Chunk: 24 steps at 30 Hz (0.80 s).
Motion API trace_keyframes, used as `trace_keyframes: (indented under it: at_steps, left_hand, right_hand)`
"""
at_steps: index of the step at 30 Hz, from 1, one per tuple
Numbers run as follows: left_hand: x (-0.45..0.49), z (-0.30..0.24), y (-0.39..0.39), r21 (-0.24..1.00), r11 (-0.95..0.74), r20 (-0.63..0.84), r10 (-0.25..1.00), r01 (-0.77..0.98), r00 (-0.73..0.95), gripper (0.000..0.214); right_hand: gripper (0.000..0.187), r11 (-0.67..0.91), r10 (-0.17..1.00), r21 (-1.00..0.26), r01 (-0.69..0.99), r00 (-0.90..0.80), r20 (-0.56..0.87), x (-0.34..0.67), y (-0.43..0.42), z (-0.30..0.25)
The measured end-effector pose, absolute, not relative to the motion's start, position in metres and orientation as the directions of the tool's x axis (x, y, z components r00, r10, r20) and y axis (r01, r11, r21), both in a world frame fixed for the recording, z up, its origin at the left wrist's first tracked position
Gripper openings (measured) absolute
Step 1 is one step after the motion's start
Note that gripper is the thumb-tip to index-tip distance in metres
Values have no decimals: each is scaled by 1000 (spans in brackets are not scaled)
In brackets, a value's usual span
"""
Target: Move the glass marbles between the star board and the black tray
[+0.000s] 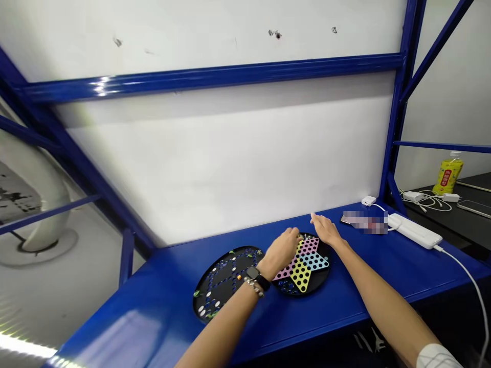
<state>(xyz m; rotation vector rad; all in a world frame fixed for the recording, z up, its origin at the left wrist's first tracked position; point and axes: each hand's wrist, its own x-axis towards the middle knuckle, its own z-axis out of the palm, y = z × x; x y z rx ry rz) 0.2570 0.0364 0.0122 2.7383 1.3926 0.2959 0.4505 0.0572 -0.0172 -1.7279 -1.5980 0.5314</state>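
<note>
Two round black game boards lie side by side on the blue shelf top [245,332]. The left one [218,301] has blue holes and scattered white and coloured marbles. The right one is a Chinese checkers board [305,266] with a star in yellow, blue, and pink. My left hand [282,250], with a black smartwatch [256,278] and a beaded bracelet [253,287] on its wrist, curls over the star's upper left edge. Anything in its fingers is hidden. My right hand [326,230] lies flat and empty just past the star's top, its fingertips on the blue surface.
A pixelated flat object [364,222] and a white power strip [414,231] with a white cable lie to the right. Blue steel struts frame the shelf. A yellow bottle [448,173], cables, and a phone [473,208] sit on a black table beyond.
</note>
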Motion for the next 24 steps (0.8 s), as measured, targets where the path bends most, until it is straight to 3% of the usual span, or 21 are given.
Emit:
trace_keyframes:
  at_steps: [5,11,14,19,24]
  left_hand:
    - [322,3,25,55,-703,23,711,709,703,26]
    - [328,8,30,100,-731,-41,674,675,737,20]
    - [322,12,36,185,-755,-55,632,630,773,18]
    - [309,18,37,428,-737,14,584,523,811,18]
    - [264,31,42,516,-674,181,689,529,701,25]
  right_hand:
    - [74,-15,970,-772,635,196,142,463,74,-27]
    - [76,-32,970,-796,604,211,122,468,78,-31]
    - [74,-32,973,-808,588,202,108,468,76,-30]
    - [72,-38,975,-808,588,200,99,465,69,-25]
    - [68,-52,977,-776,629,194,92,461,61,-20]
